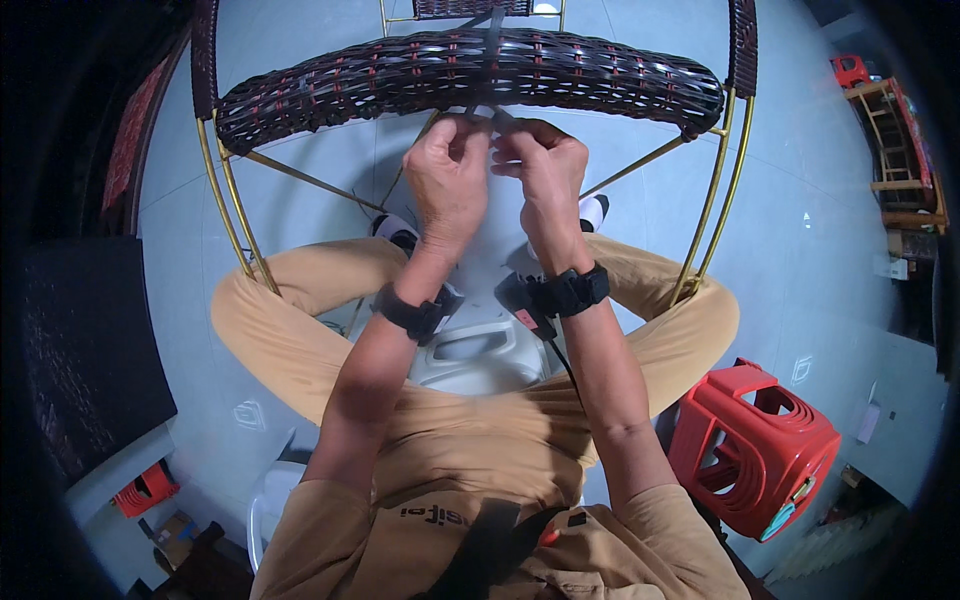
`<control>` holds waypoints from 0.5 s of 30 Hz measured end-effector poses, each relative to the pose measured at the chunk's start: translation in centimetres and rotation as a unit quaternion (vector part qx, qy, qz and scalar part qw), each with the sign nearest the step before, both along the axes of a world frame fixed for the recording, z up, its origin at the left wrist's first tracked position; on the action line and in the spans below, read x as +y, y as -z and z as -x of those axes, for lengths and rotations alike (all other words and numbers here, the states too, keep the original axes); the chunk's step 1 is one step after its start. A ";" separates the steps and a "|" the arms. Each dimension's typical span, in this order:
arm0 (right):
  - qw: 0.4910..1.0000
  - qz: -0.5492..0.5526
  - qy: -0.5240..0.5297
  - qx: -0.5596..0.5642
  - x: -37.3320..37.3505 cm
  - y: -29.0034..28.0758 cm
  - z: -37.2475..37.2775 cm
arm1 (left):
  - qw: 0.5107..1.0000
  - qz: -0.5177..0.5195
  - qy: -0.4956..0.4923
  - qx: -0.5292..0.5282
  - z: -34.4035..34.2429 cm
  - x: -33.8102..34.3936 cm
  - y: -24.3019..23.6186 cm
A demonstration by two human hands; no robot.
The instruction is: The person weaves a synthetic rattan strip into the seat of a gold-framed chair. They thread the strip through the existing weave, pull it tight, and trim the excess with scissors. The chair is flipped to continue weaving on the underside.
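Observation:
A dark brown woven seat (330, 88) with red flecks spans a gold metal chair frame (722, 180) in front of me. Over the middle of the weave runs a narrow dark strip (494, 45), and its ends come down at the near edge. My left hand (447, 185) is closed there, thumb and fingers pinching one end of the strip. Close beside it, my right hand (548, 175) has curled fingers on the other end, a greyish piece. Fingertips partly hide where the two ends meet. Both hands sit just below the seat's near edge.
The chair's gold legs rest against my thighs on both sides. A red plastic stool (750, 450) stands at my right, and a dark flat panel (95, 350) at my left. A grey-white plastic stool (480, 355) shows between my legs. Farther right is a wooden rack (885, 135).

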State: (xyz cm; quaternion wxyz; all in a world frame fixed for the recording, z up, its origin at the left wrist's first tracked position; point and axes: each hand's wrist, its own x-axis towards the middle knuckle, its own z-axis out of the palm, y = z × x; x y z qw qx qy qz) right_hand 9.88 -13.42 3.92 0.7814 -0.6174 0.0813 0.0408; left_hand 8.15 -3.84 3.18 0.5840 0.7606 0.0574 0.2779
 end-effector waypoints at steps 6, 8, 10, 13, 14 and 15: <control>0.992 -0.117 -0.001 0.053 0.0 -0.7 -0.1 | 0.991 -0.111 -0.044 -0.055 -0.1 -0.1 -0.7; 0.993 -0.104 -0.014 0.056 -0.3 -0.8 -0.2 | 0.992 -0.097 -0.057 -0.062 0.0 -0.2 -1.0; 0.996 -0.065 -0.034 0.048 -0.4 -1.1 -0.2 | 0.993 -0.068 -0.073 -0.065 0.3 -0.1 -1.2; 0.998 -0.051 -0.028 0.021 -1.0 0.4 0.3 | 0.997 -0.057 -0.050 -0.032 0.7 0.0 -0.6; 0.998 -0.056 -0.018 0.022 -0.9 0.5 0.4 | 0.994 -0.086 -0.052 -0.040 1.0 -0.2 -0.5; 0.998 -0.060 -0.007 0.024 -0.8 0.6 0.6 | 0.992 -0.104 -0.052 -0.052 1.1 -0.2 -0.3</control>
